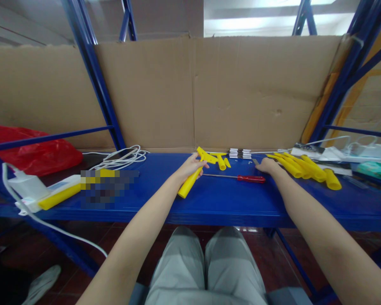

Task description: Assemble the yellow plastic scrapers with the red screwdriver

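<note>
My left hand (193, 166) is closed around a yellow plastic scraper (190, 183) with a thick round handle and a wide flat head, tilted over the blue bench (158, 192). My right hand (266, 165) rests low at the bench, fingers curled in, with a small greyish thing (255, 162) at the fingertips; its kind is too small to tell. Between the hands lies a screwdriver (250, 178) with a red handle and long shaft. Another yellow scraper (221, 162) and a small yellow piece (227, 163) lie behind it.
Several yellow handles (300, 166) lie right of my right hand. Small white packets (240, 153) are stacked at the back cardboard wall (241, 93). On the left are a coiled white cable (127, 157), a power strip (62, 186) and a red bag (34, 148). Blue posts (95, 76) frame the bench.
</note>
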The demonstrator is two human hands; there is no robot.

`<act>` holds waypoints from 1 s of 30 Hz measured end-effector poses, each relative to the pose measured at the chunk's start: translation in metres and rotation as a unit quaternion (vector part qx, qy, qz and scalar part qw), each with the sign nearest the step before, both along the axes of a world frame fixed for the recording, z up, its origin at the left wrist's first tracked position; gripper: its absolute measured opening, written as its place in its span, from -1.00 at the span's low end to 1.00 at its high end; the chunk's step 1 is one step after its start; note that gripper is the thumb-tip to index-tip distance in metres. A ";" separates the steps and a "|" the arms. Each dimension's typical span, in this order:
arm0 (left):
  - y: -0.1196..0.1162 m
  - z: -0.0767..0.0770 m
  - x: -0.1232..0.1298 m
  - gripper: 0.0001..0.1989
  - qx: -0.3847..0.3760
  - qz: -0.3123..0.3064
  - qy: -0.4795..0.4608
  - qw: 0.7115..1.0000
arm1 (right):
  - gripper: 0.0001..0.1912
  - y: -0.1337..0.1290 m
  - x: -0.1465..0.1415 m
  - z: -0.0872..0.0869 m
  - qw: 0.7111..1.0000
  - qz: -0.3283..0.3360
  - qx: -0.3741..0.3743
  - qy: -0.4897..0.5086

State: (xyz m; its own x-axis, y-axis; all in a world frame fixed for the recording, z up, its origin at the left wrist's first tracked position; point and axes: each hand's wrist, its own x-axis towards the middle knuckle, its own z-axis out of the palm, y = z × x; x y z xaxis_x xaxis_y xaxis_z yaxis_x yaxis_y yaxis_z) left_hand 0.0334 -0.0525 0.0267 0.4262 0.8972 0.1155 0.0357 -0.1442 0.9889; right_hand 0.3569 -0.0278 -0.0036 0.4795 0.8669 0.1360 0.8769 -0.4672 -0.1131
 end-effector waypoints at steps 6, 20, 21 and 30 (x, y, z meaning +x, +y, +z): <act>0.002 -0.002 -0.002 -0.68 0.006 0.000 0.000 1.000 | -0.50 0.000 0.001 0.000 1.000 0.002 0.017 0.004; 0.016 -0.001 -0.010 -0.62 0.279 0.132 0.020 0.951 | -0.53 -0.018 -0.017 0.013 1.000 0.011 -0.001 0.005; 0.015 -0.001 -0.012 -0.62 0.318 0.136 0.046 0.937 | -0.53 -0.021 -0.019 0.016 1.000 0.007 0.007 0.003; -0.002 -0.015 0.000 -0.61 0.479 -0.016 0.424 0.769 | -0.74 -0.026 -0.062 0.025 0.960 0.235 0.143 -0.060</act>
